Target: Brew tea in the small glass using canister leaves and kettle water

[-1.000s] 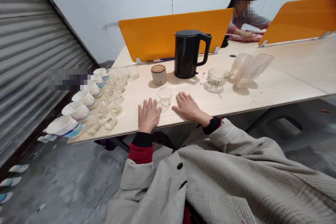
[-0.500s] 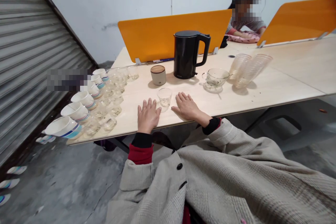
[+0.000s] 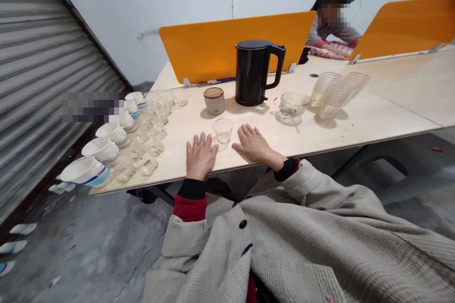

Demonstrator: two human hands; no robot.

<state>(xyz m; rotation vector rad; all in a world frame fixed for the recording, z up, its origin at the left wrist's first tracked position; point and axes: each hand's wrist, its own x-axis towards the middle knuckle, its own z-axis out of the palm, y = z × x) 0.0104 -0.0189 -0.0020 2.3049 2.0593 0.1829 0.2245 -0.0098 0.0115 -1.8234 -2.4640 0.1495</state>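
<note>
My left hand (image 3: 201,155) lies flat on the table (image 3: 181,151) near its front edge, fingers apart and holding nothing. My right hand (image 3: 253,143) rests palm down as well, open, a short way to the right. Between the two hands stands a small clear plastic cup (image 3: 223,130) with a little something in its bottom; neither hand appears to grip it. Behind that cup are a grey canister with a wooden lid (image 3: 214,101) and a black electric kettle (image 3: 251,73). A glass cup (image 3: 293,104) with dark bits in it sits on a glass saucer right of the kettle.
Stacked clear plastic cups (image 3: 341,97) lean at the right. Along the left side stand several paper cups (image 3: 102,150) and rows of clear cups (image 3: 148,166). An orange divider (image 3: 199,52) rises behind the kettle. A person (image 3: 334,33) leans over pink cloth beyond.
Both my hands and the things on the table stay in place. The person at the back has shifted slightly.
</note>
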